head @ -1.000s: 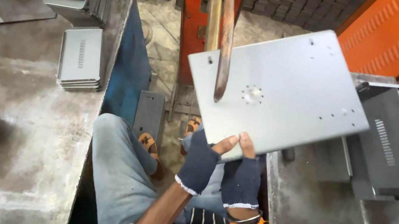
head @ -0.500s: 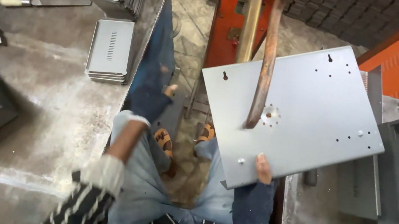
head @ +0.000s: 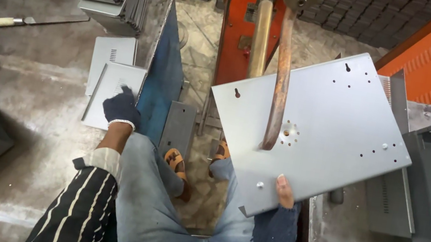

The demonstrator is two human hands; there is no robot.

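Even, bright daylight is falling from above, leaving only soft shadows. The grey metal sheet (head: 314,132) is catching a mild sheen without harsh glare. Toward nine o'clock the steel table (head: 20,122) is reflecting pale streaks. Edges are bowing slightly with wide-angle distortion; the left hand (head: 120,107) is blurring faintly.

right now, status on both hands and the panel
Right hand grips grey panel by its near edge. Left hand on small plate stack. Curved copper arm crosses over panel.
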